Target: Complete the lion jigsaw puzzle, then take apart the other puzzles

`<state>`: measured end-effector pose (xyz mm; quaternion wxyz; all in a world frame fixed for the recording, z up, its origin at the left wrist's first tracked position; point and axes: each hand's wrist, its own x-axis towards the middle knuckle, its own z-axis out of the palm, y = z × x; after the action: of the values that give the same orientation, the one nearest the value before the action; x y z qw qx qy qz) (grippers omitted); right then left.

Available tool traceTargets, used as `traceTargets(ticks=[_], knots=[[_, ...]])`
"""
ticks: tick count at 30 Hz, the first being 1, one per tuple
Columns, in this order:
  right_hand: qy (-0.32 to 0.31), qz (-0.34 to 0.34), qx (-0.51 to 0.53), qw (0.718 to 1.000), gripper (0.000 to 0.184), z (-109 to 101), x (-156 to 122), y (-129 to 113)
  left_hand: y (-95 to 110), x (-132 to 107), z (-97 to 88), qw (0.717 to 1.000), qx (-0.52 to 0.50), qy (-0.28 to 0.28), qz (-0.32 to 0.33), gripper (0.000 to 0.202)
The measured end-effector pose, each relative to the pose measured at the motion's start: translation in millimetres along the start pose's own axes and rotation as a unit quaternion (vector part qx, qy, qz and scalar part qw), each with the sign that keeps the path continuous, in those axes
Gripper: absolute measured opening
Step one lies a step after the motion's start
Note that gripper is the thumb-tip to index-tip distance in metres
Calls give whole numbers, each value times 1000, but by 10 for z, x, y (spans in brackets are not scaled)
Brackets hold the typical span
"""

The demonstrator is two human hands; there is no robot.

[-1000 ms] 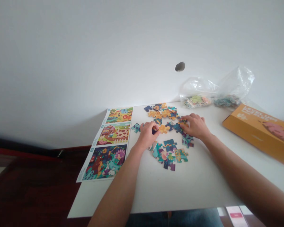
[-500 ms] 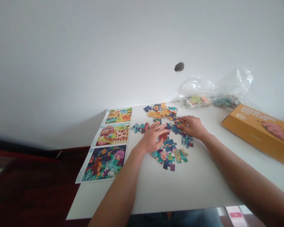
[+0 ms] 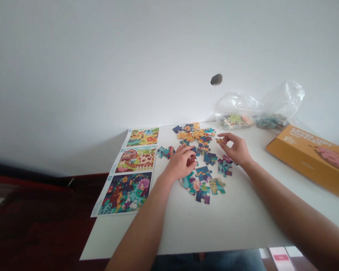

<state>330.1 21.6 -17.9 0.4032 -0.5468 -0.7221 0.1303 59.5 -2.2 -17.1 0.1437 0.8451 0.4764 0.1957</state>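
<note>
My right hand (image 3: 234,148) is closed in a pinch on a small orange-yellow puzzle piece (image 3: 219,140), held to the right of the pile. My left hand (image 3: 181,162) rests low among the pieces, fingers bent and thumb curled in around a reddish-brown puzzle piece (image 3: 191,160), mostly hidden by the fingers. Beyond my hands lies a heap of orange and navy puzzle pieces (image 3: 196,133). Nearer me are a blue piece (image 3: 203,173), a teal piece with yellow leaves (image 3: 217,186) and a purple piece (image 3: 202,196). A teal and purple piece (image 3: 225,166) lies below my right hand.
A sheet with three printed pictures (image 3: 135,158) lies along the left edge of the white table (image 3: 214,222). Two clear bags of pieces (image 3: 235,120) stand against the wall at the back. An orange puzzle box (image 3: 307,162) sits on the right. A phone (image 3: 281,258) shows below the front edge.
My right hand has lifted away from the pile to the right, with an orange-yellow piece in its fingertips. My left hand has drawn its fingers in more tightly.
</note>
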Motion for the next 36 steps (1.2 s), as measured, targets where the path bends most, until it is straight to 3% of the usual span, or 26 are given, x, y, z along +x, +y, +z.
traceTargets(ticks=[4, 9, 13, 18, 25, 30, 33, 36], knots=[[-75, -41, -117, 989, 25, -14, -6, 19, 8, -4, -19, 1000, -1, -11, -1, 33], [-130, -97, -180, 970, 27, -13, -77, -256, 7, -6, -26, 1000, 2, -23, 3, 43], [-207, -130, -165, 956, 32, 24, -125, -410, 26, -14, -35, 999, 21, -40, 11, 53], [-266, -177, -79, 944, 32, 77, -140, -418, 67, -21, -53, 996, 27, -75, 40, 47], [-251, -183, -89, 946, 62, 23, -124, -342, 80, -27, -66, 997, 6, -62, 54, 35], [-248, -181, -67, 949, 44, 28, -104, -333, 67, -17, -58, 993, -16, -66, 92, 37], [-210, -155, -75, 963, 30, 55, -96, -312, 26, 0, -42, 994, -33, -31, 96, 23], [-177, -168, -94, 965, 32, 80, -99, -283, -6, 17, -25, 993, -50, 2, 108, 16]])
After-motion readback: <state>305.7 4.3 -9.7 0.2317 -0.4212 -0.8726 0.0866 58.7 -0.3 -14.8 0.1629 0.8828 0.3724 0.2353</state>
